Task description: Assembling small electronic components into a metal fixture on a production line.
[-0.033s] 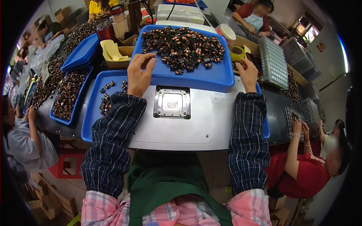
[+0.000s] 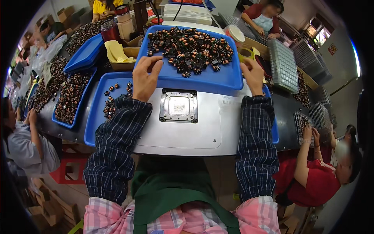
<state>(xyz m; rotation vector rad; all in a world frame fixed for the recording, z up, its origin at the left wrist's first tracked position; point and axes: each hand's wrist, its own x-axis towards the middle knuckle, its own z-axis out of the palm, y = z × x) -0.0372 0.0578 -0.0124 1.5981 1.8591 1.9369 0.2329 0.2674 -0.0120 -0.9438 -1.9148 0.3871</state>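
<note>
My left hand (image 2: 146, 78) is over the front left corner of a raised blue tray (image 2: 218, 80), fingers curved, with a narrow gap between thumb and forefinger. Nothing shows in that gap. At the tray's right rim is my right hand (image 2: 253, 76), thumb and forefinger bent and slightly apart, close to the rim; I cannot tell whether they touch it. In the tray lies a pile of small black parts with copper-coloured windings (image 2: 187, 48). In front of it, a square metal fixture (image 2: 178, 106) is set into a silver machine top (image 2: 175, 140).
A lower blue tray (image 2: 91, 124) with a few parts stands left; a fuller one (image 2: 72, 121) is beyond it. Yellow tape (image 2: 245, 54), a white tub (image 2: 235, 34) and a clear plastic tray stack (image 2: 281, 64) stand right. Co-workers sit on both sides and across.
My right hand has moved a little left, up to the raised tray's right rim. My left hand has hardly moved.
</note>
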